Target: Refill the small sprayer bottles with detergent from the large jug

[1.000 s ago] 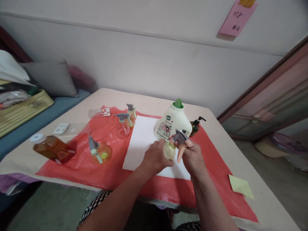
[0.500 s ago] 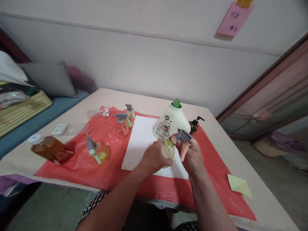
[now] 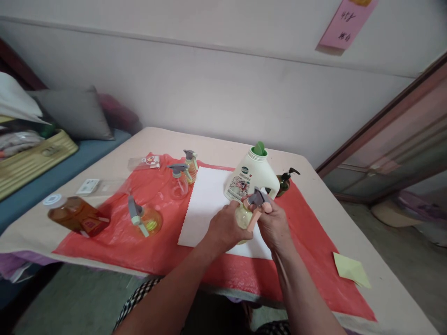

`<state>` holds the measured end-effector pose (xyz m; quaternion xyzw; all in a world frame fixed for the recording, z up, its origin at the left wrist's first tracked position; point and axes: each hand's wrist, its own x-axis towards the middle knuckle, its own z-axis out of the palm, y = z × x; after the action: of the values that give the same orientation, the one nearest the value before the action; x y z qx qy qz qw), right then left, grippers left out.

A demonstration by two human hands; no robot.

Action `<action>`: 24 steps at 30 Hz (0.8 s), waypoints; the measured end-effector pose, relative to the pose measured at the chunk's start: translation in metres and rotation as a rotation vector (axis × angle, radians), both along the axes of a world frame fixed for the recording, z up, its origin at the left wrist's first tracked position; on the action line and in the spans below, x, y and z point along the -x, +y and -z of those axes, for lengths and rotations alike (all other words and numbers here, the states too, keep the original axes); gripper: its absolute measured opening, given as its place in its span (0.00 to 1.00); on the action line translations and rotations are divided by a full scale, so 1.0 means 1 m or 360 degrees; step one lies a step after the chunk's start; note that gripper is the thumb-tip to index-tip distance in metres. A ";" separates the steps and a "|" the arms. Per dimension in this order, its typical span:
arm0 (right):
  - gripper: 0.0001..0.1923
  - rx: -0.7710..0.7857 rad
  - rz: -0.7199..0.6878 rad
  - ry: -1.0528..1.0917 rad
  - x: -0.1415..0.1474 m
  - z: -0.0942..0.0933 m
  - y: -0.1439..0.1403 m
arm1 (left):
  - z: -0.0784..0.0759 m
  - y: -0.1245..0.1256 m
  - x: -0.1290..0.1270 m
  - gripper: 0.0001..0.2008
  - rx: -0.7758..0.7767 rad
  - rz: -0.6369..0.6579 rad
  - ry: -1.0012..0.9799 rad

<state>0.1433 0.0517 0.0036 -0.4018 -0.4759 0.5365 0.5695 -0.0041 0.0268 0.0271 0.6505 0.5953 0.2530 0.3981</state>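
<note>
My left hand (image 3: 225, 228) grips the round body of a small clear yellowish spray bottle (image 3: 243, 217) held over a white sheet (image 3: 206, 204). My right hand (image 3: 273, 224) is closed on the bottle's grey and pink trigger head (image 3: 256, 203), which sits on the neck with the pink trigger pointing down. Just behind stands a white jug with a green cap (image 3: 252, 174).
A red plastic sheet (image 3: 139, 242) covers the beige table (image 3: 380, 279). On it are three more small spray bottles (image 3: 144, 219), (image 3: 179, 181), (image 3: 190, 165), a dark pump bottle (image 3: 285, 180) and an amber bottle lying flat (image 3: 77, 215). A yellow note (image 3: 350, 269) lies at right.
My right hand has turned the trigger head round on the bottle's neck: the pink trigger swung from pointing right toward me. The left hand kept hold of the bottle.
</note>
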 end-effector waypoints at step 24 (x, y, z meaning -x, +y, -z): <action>0.19 0.0117 -0.0068 -0.0071 0.001 -0.005 -0.002 | -0.008 -0.003 -0.001 0.28 0.0069 0.0027 0.0052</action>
<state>0.1423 0.0493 0.0083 -0.4241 -0.4770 0.5566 0.5318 -0.0034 0.0239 0.0352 0.6507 0.6016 0.2261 0.4044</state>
